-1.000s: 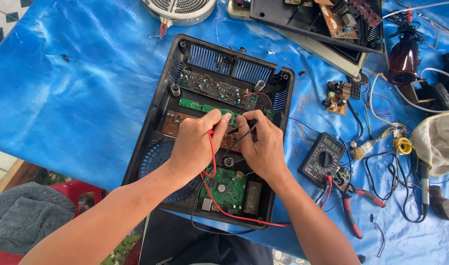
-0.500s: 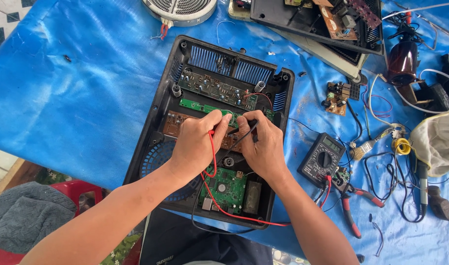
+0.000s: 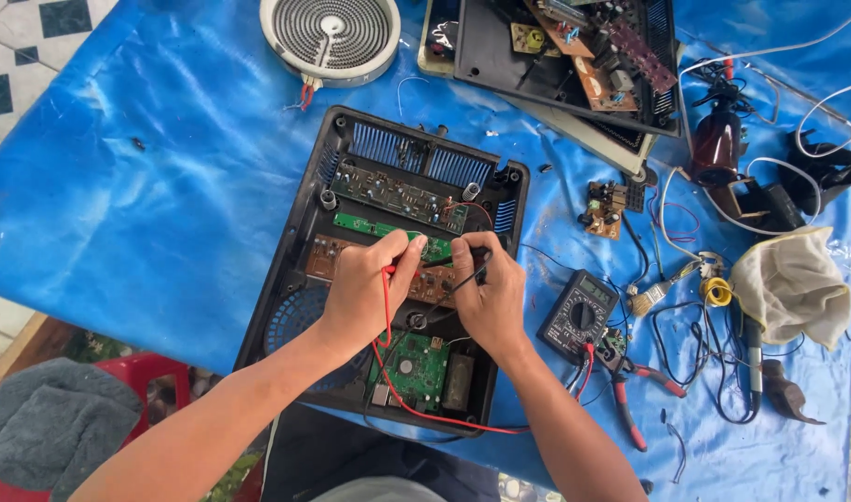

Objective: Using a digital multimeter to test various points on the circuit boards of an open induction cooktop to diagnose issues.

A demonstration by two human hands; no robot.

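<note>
1. The left hand is clenched around a thin red-tipped test probe, its tip pressed down on the brown rectangular circuit board inside the open black plastic appliance casing.
2. The right hand pinches a thin black test probe between thumb and fingers, angled down and left onto the same brown board, just beside the left hand.
3. A red lead wire runs from the left hand toward the near edge, past the green square circuit board in the near part of the casing, then right.
4. A dark grey handheld multimeter with a round dial lies just right of the casing, near the right wrist.
5. Red-handled pliers lie near the meter, on its near side.
6. A round white coil heating element sits at the far edge of the blue plastic sheet covering the table.
7. A cream cloth lies at the right, among loose wires.
</note>
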